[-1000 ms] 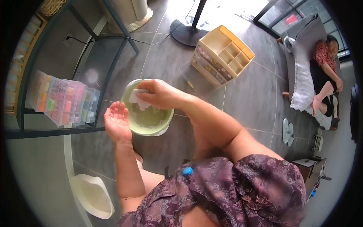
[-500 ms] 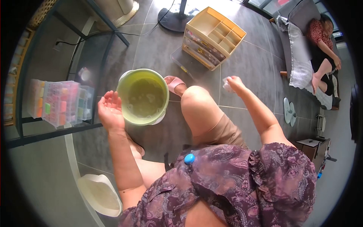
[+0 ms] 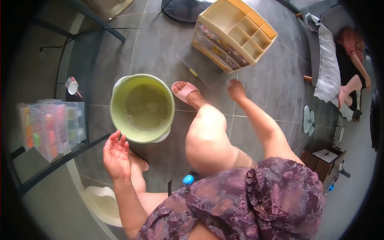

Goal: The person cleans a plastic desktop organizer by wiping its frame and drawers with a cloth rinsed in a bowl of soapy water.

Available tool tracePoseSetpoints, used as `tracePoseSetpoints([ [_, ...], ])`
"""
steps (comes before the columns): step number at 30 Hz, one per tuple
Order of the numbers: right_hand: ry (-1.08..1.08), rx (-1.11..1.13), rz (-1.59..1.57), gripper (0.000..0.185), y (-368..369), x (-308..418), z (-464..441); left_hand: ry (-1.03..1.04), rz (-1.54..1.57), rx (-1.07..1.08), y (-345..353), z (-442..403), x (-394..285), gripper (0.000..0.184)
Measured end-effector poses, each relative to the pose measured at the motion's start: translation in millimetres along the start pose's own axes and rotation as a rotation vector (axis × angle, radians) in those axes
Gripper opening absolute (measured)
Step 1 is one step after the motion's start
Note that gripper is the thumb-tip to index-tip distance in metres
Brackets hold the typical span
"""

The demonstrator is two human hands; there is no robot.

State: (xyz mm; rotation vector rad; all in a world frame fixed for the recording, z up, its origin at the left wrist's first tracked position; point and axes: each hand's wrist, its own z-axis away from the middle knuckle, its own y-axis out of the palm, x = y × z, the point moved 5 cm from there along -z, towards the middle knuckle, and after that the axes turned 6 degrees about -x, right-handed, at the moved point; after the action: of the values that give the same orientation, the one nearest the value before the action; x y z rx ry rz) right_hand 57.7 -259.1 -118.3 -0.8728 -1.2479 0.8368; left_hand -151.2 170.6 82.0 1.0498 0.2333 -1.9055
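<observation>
My left hand [image 3: 117, 158] is palm up with its fingers apart and holds nothing, just below the left rim of a green bucket [image 3: 116, 110]. Cloudy water [image 3: 146, 108] with some foam fills the lower part of the bucket. Over the floor to the right, my right hand [image 3: 237, 90] has its fingers closed; whatever they may hold is hidden. Just above it stands a cream drawer organizer [image 3: 218, 17] with an open compartment top. A clear plastic drawer [image 3: 200, 68] lies on the floor beside the organizer.
Clear boxes with colourful contents [image 3: 52, 128] sit on a dark-framed shelf [image 3: 68, 162] at the left. A pale basin [image 3: 102, 204] lies lower left. A fan base [image 3: 184, 9] and cable are above. Another person [image 3: 352, 48] is on a sofa at the right, near slippers [image 3: 309, 120].
My right hand has left the bucket and moved right, then slightly left towards the organizer. The white cloth it held is no longer visible. My left hand remains open; the view has shifted.
</observation>
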Motion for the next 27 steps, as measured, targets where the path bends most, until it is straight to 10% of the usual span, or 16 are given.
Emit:
tracePoseSetpoints([
  [3,-0.435,-0.093,0.007,0.026,6,50,-22,-0.010,-0.181,-0.038,9,-15,24,0.028],
  [15,-1.029,0.139,1.476,0.021,98,59,-82,-0.324,-0.785,0.371,178,-107,218,0.037],
  [21,-0.650,0.436,1.568,0.026,133,28,-99,0.093,-1.161,0.438,200,-195,306,0.046],
  [27,-0.481,0.668,1.188,0.023,98,59,-100,-0.523,-0.613,0.366,224,-182,331,0.037],
])
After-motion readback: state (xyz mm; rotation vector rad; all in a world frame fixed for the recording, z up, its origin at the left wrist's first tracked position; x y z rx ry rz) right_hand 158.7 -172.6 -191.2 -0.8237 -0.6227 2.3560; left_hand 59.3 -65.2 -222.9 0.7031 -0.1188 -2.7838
